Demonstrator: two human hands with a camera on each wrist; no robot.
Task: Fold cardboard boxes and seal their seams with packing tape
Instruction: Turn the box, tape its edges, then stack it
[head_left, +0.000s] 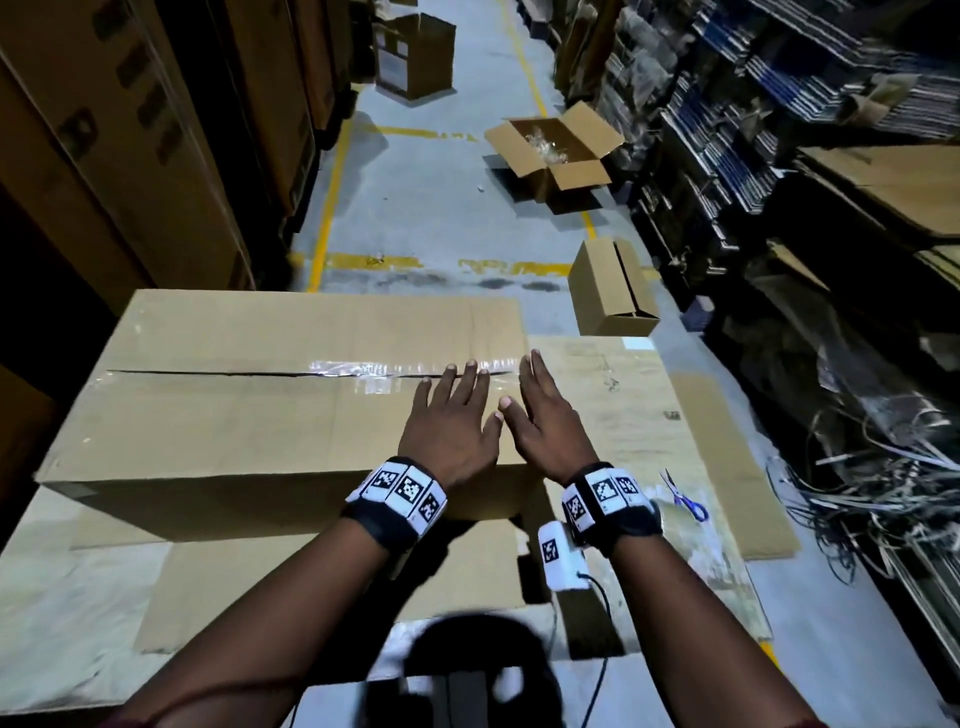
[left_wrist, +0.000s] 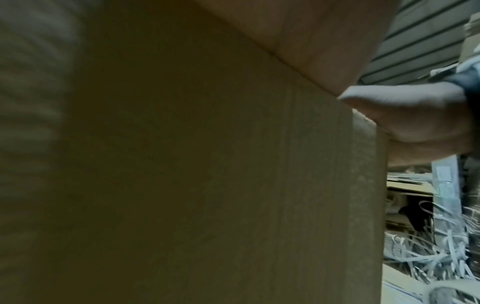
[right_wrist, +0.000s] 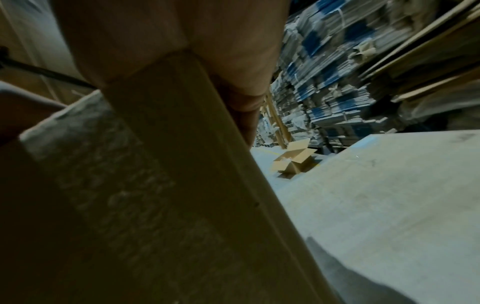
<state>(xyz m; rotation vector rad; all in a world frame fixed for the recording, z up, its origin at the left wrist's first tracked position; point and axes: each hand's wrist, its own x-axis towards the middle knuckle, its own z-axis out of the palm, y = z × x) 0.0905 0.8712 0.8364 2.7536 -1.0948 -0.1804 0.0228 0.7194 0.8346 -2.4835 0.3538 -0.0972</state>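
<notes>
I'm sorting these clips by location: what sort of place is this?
Most likely a warehouse or packing area. Tall stacks of flattened cartons line the right side, yellow lines mark the concrete floor, and both hands lie flat on a big cardboard box with tape on its seam.

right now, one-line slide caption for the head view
Both hands, left hand and right hand, press flat on the taped seam of a cardboard box.

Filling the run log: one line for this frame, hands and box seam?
left hand: flat on box | right hand: flat at box's right end | tape: covers seam's right part, left part bare
</notes>
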